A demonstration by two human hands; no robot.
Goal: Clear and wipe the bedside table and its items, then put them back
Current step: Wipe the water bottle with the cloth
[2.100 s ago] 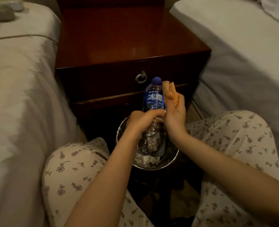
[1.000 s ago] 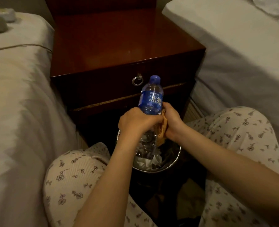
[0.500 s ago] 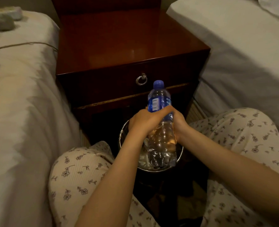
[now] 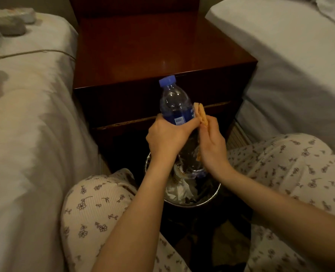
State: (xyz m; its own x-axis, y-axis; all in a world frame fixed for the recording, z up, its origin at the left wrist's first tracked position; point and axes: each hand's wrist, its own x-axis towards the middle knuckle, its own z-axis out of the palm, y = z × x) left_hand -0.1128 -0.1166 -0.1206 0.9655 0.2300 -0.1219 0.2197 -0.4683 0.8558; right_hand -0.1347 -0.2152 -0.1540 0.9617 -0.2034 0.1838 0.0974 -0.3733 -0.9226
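Note:
A clear plastic water bottle [image 4: 174, 104] with a blue cap and blue label is held upright in front of the dark wooden bedside table [image 4: 153, 50]. My left hand [image 4: 167, 137] grips the bottle around its middle. My right hand [image 4: 211, 146] holds an orange cloth [image 4: 201, 114] against the bottle's right side. The cloth's top end sticks up beside the label. The bottle's lower part is partly hidden behind my hands.
A round metal waste bin [image 4: 211, 199] with crumpled paper sits on the floor below the bottle, between my knees. White beds flank the table, left [image 4: 25, 114] and right [image 4: 290, 55]. Small items [image 4: 11, 22] lie on the left bed's far end.
The bottle has been turned in my left hand and raised a little. The cloth in my right hand has slid up the bottle's right side, its end now showing beside the label.

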